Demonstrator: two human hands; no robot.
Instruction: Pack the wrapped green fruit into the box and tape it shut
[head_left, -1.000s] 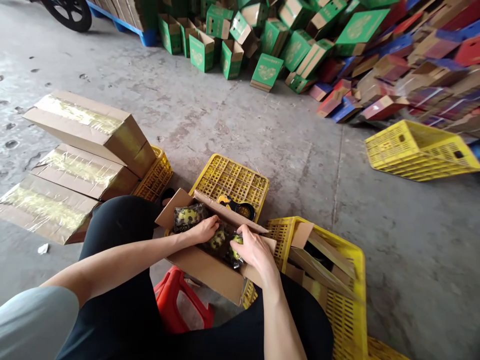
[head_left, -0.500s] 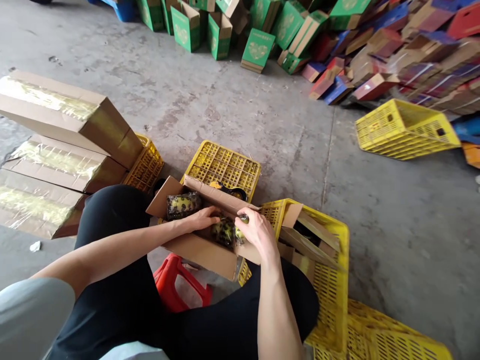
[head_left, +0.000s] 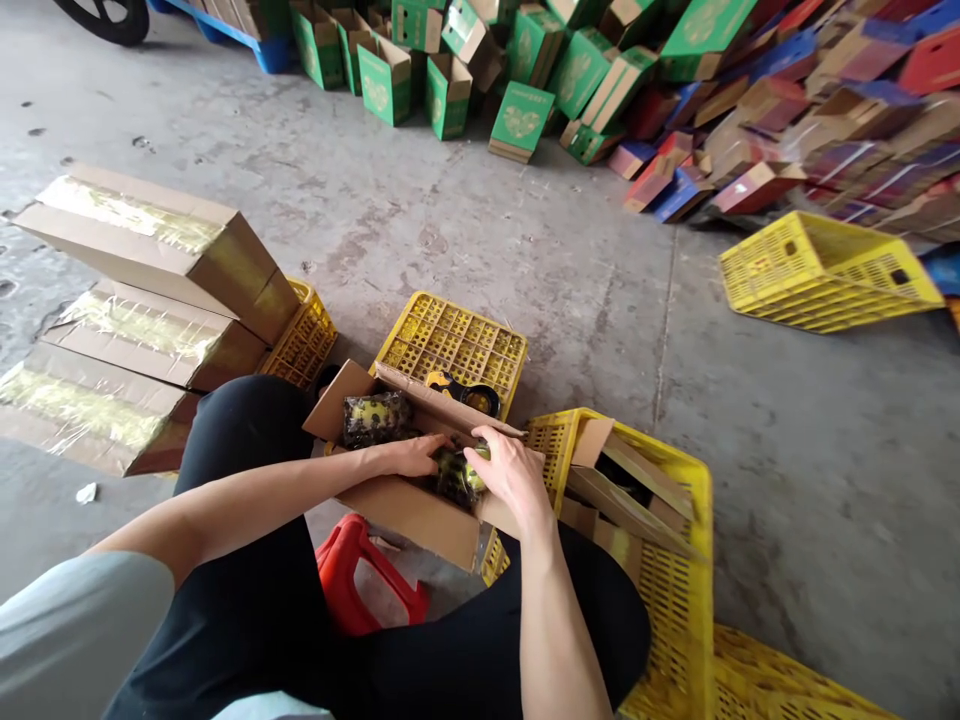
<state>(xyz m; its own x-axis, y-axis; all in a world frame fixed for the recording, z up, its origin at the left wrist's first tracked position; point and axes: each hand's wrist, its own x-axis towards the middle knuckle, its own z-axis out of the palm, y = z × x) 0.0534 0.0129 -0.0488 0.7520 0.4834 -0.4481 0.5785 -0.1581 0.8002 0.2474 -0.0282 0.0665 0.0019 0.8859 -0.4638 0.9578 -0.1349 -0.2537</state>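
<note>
Covering much of the open carton [head_left: 420, 520], the hands partly hide a wrapped bundle [head_left: 454, 480] lying inside it between them; glossy plastic blurs its contents. The right forearm is cut off at the bottom edge. The left hand [head_left: 418, 456] reaches in from the side, fingers slightly bent; the right hand [head_left: 514, 475] arches from above, thumb apart from fingers. Whether either grips the bundle, I cannot tell.
</note>
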